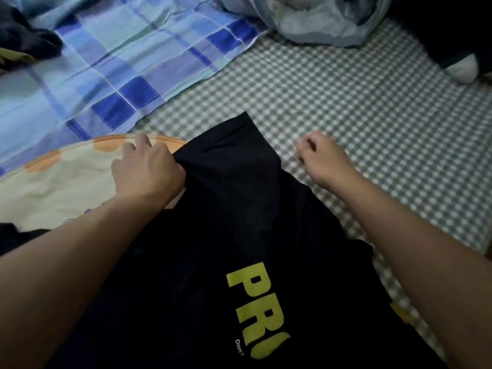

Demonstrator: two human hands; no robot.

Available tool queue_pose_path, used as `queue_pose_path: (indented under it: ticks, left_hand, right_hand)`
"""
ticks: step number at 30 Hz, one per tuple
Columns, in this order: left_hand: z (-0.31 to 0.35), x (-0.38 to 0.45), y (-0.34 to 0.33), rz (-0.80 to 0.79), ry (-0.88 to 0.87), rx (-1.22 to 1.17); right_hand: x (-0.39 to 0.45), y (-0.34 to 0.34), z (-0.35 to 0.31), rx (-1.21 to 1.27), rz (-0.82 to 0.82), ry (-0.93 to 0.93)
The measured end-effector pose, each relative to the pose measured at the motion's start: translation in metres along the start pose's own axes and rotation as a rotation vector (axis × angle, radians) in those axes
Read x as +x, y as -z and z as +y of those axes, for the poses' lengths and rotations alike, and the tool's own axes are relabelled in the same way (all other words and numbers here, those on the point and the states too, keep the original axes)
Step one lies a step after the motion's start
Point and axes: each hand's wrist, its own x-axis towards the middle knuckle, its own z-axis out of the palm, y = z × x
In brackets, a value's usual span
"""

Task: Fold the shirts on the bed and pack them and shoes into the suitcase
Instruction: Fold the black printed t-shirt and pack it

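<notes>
Two hands work over the bed (372, 115): the left hand (149, 166) fingers pinching the black shirt (239, 222), the right hand (324, 158) fingers curled, holding nothing.

T-shirt (239, 235) lies on the bed (372, 134), nearest the camera, one sleeve pointing away toward the far side. Left hand (149, 169) sits on the shirt's left edge by that sleeve, over a pillow (61, 187) that lies left of the shirt; right hand (324, 158) is right of the sleeve, above the bed sheet, apart from the shirt. Behind the pillow a blanket (111, 62) is spread with a bundle of clothes (24, 41) on its far-left corner; bunched bedding (319, 20) lies at the far side, right of the blanket.
</notes>
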Motion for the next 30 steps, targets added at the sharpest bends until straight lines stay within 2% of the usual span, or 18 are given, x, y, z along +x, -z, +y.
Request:
queue_pose_path:
  ticks: [2,4,6,8,9,11,13,14,16,18,21,24,26,28,30]
  left_hand:
    - [0.008,-0.004,0.003,0.191,-0.175,-0.03]
    - [0.035,-0.002,0.005,0.238,-0.479,-0.125]
    - [0.078,0.007,0.001,0.071,-0.722,-0.101]
    - [0.112,0.02,-0.008,-0.087,-0.825,0.072]
    - [0.12,0.029,-0.01,-0.109,-0.841,0.152]
    - [0.122,0.04,-0.007,-0.029,-0.817,0.226]
    - [0.113,0.048,-0.002,0.116,-0.677,0.21]
    - [0.107,0.05,-0.002,0.141,-0.583,0.181]
    - [0.099,0.045,-0.006,0.111,-0.445,0.076]
    - [0.1,0.02,-0.012,0.094,-0.397,-0.099]
    - [0.085,-0.037,-0.02,0.059,-0.36,-0.272]
    - [0.023,-0.084,-0.028,0.061,-0.319,-0.244]
    - [-0.035,-0.092,-0.026,0.062,-0.256,-0.181]
    - [-0.096,-0.086,-0.019,0.018,-0.181,-0.088]
    - [-0.154,-0.081,-0.01,-0.03,-0.157,0.01]
  right_hand:
    - [-0.046,0.016,0.034,-0.115,0.012,-0.085]
    - [-0.082,0.021,0.057,-0.135,-0.013,-0.119]
    - [-0.097,0.013,0.069,-0.103,-0.044,-0.126]
    - [-0.098,0.002,0.074,-0.094,-0.056,-0.11]
    - [-0.095,-0.003,0.075,-0.102,-0.043,-0.099]
    - [-0.085,-0.002,0.078,-0.09,0.102,-0.104]
    - [-0.076,0.006,0.083,-0.058,0.303,-0.124]
    - [-0.073,0.009,0.086,-0.071,0.317,-0.135]
    - [-0.071,0.01,0.088,-0.143,0.202,-0.15]
    - [-0.077,0.01,0.09,-0.121,0.134,-0.134]
    - [-0.103,0.016,0.096,-0.178,0.172,-0.076]
    - [-0.124,0.015,0.109,-0.414,0.131,-0.116]
    - [-0.128,0.012,0.104,-0.488,0.202,-0.126]
    - [-0.129,0.002,0.083,-0.594,0.362,-0.006]
    - [-0.131,-0.023,0.044,-0.588,0.397,0.143]
